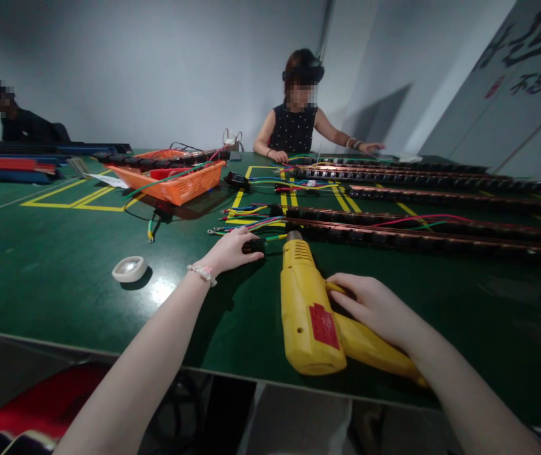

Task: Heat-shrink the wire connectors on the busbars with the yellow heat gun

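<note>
A yellow heat gun (pixel 306 316) lies on the green table, its metal nozzle pointing away, beside a yellow-green wire (pixel 276 237). My right hand (pixel 368 303) is closed on the gun at its trigger and handle. Left of the nozzle, my left hand (pixel 236 251) has its fingers curled around a small black connector (pixel 254 246) joined to that wire. Just beyond the hands run long black strips with copper bars (pixel 370 234), colored wires with ring terminals (pixel 213 231) at their left ends.
An orange basket (pixel 176 186) with parts stands at the back left. A white tape roll (pixel 129 269) lies nearer. Across the table sits a person (pixel 299 123) beside more strips; another person (pixel 24 123) is at the far left. The table's front edge (pixel 85 351) runs below my arms.
</note>
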Action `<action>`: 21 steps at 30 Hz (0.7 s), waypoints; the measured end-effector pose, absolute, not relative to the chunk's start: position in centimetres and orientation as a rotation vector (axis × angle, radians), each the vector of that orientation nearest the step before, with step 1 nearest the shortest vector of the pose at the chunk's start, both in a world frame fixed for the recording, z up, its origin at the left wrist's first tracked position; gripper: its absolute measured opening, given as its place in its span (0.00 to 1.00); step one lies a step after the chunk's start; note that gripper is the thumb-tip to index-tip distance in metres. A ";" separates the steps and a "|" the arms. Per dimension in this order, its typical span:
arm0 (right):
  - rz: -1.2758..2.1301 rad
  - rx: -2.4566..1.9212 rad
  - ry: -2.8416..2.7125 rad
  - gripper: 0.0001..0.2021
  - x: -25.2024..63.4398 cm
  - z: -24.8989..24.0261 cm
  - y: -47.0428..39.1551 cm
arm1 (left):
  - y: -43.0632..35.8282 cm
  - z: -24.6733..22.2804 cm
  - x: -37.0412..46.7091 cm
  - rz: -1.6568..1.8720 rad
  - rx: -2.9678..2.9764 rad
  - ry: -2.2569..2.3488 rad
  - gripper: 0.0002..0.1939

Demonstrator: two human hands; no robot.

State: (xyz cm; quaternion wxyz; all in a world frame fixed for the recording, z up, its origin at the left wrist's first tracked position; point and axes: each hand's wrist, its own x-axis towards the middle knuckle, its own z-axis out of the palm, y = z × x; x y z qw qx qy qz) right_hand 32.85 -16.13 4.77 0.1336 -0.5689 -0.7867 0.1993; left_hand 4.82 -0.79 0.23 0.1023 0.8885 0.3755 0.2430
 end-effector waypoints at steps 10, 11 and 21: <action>0.483 -1.474 -2.403 0.11 28.2 4.7 -16.4 | -1.0 0.2 4.9 0.675 2.676 1.106 0.17; 0.477 -1.458 -2.415 0.10 27.8 4.8 -16.4 | -1.0 0.2 4.9 0.676 2.673 1.104 0.15; 0.484 -1.409 -2.444 0.10 27.1 4.8 -16.2 | -1.4 0.5 4.5 0.687 2.656 1.105 0.10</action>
